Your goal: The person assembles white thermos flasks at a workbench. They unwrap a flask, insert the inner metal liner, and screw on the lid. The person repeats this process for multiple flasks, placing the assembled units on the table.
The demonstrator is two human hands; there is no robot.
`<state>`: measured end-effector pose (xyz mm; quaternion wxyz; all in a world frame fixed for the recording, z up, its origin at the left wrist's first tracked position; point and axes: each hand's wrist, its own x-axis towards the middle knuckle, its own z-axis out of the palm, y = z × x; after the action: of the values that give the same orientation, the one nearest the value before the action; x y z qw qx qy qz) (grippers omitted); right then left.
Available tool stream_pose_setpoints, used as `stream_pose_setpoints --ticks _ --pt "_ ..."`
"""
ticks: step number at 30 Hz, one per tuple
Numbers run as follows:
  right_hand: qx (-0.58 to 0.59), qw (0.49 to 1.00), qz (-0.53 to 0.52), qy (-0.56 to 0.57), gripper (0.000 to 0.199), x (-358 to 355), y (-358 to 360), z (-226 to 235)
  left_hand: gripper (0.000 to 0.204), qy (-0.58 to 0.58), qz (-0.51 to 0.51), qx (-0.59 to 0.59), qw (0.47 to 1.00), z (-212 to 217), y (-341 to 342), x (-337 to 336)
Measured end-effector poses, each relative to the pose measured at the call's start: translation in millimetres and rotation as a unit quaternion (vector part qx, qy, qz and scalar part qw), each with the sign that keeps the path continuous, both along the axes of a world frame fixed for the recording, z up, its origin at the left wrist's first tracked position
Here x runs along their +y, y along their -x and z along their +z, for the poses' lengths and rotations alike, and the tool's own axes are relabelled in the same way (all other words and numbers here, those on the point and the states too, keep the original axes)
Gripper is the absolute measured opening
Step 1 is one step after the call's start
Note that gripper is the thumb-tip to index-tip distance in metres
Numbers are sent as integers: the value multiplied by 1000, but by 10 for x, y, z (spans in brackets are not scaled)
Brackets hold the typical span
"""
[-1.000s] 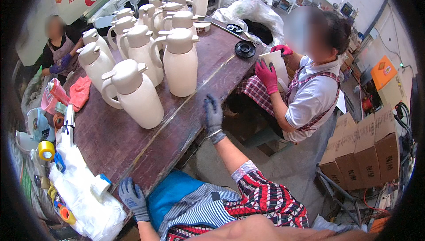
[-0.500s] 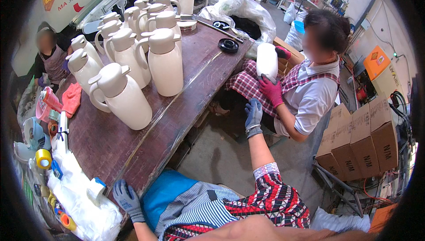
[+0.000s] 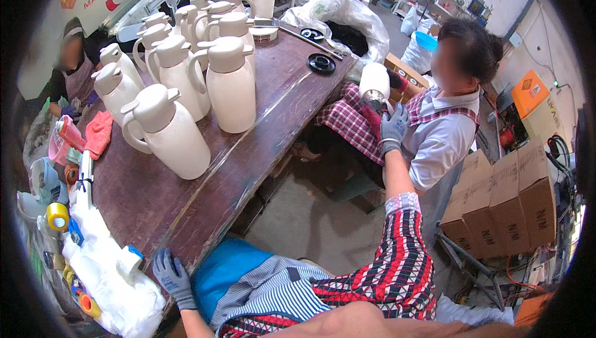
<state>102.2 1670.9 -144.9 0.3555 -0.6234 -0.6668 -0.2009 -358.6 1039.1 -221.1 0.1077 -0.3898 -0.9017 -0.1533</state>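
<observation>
Head view: the person's right hand [image 3: 393, 128], in a grey work glove, stretches far out from the long brown wooden table [image 3: 261, 133] toward a seated co-worker [image 3: 444, 133] in a white shirt and plaid apron. Its fingers close around the lower end of a cream-white cylindrical flask body [image 3: 374, 82], which the co-worker's red-gloved hand [image 3: 371, 114] also meets from below; how firmly either hand grips cannot be told. The flask body sits off the table's right edge, above the co-worker's lap and near the black round lid [image 3: 321, 63] lying on the tabletop.

The left hand [image 3: 172, 278], also grey-gloved, rests with fingers spread and relaxed at the table's near corner, holding nothing, just beside a heap of white plastic bags [image 3: 105, 276].

On the table stands a cluster of cream-coloured thermos jugs [image 3: 231, 83] with handles and spouts, running from the nearest jug [image 3: 166, 132] back to the far end. At the table's left edge lie a yellow tape roll [image 3: 57, 216] and a pink cloth [image 3: 98, 134]. Stacked cardboard boxes [image 3: 506, 198] stand well to the right of the table, beyond the co-worker.
</observation>
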Motion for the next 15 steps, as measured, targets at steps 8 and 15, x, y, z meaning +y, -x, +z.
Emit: stream_pose_setpoints --ticks 8,15 --pt "-15 986 -26 167 55 834 -413 -68 38 -8 1 20 1000 -140 51 -47" --pt "-23 944 3 328 52 1145 -244 -73 38 9 36 5 999 70 -54 -47"
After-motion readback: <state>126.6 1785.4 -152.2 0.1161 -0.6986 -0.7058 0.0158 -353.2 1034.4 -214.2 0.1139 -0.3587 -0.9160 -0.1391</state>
